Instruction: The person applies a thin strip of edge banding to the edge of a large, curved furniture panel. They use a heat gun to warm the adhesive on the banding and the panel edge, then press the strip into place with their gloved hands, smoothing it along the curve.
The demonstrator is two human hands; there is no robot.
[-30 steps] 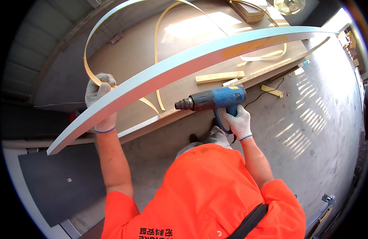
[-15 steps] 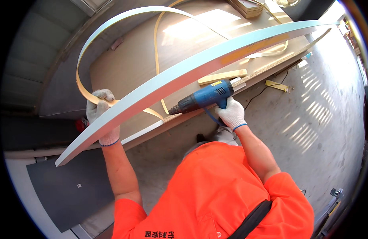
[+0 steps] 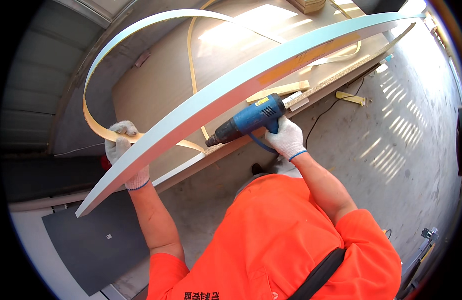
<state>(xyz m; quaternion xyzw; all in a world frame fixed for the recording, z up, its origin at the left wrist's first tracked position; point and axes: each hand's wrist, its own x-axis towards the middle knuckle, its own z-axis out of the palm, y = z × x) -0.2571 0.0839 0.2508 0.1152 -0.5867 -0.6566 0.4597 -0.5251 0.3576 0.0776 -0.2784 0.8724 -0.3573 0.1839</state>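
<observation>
R hand (image 3: 286,139): wht glove (image 3: 291,144) w/ blue cuff; L hand (image 3: 117,147) ditto. Heat gun (image 3: 251,119) in R hand: blue body, yel label, dk nozzle. Strip (image 3: 86,95) in L hand: pale wht one face, yel-tan other. Long panel (image 3: 206,90) across L hand: pale blue-wht edge, pinkish-grey face w/ orange-yel patch. Desk (image 3: 156,90) beyond R hand: tan, speckled edge. Floor (image 3: 351,185) right of R hand: grey, striped w/ light.

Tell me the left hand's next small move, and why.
I'd probably have the white-gloved left hand gently tension the thin, curling white-and-yellow strip: its fingers grip it, while the white-gloved right hand holds the blue-and-black heat gun with its nozzle apparently close to where the strip meets the edge of the brown panel.
</observation>
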